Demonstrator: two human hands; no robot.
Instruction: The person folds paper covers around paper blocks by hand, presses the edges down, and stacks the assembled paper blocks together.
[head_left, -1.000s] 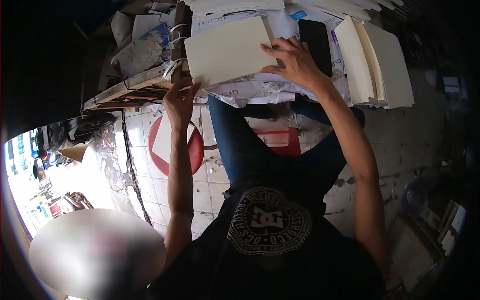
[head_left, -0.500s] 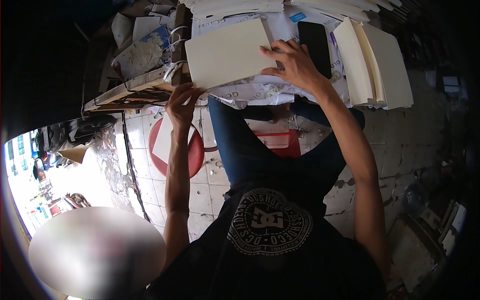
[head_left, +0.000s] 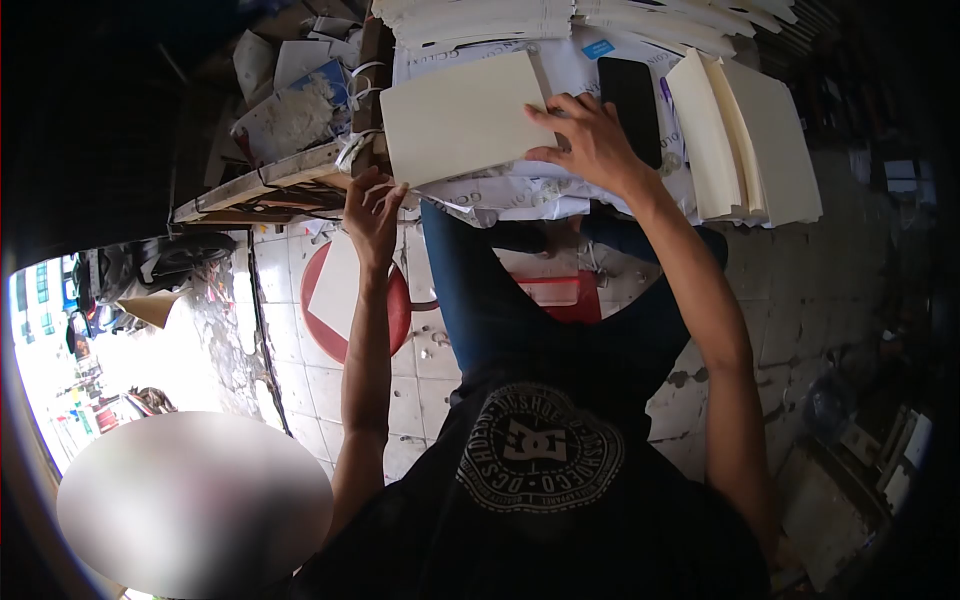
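Observation:
A cream sheet of paper (head_left: pixel 460 120) lies at a slant on the printed white covering of the table. My left hand (head_left: pixel 373 218) is at its near left corner, fingers curled and thumb tip against the corner in what looks like a pinch. Across the right end of the sheet, my right hand (head_left: pixel 592 145) rests with thumb and fingers spread, the index finger and thumb reaching onto its edge. Just beyond the right hand lies a black phone (head_left: pixel 630 110). I cannot tell whether the sheet is single or folded.
Thick cream paper stacks (head_left: pixel 745 140) stand on the right of the table, with more paper piles (head_left: pixel 480 22) along the back. A cluttered wooden shelf (head_left: pixel 265 185) adjoins on the left. Below it, a red stool (head_left: pixel 395 320) holds white paper.
The view has shifted slightly, moving the table lower in the picture. My left hand's fingers have changed their curl at the sheet's corner; my right hand keeps about the same place on it.

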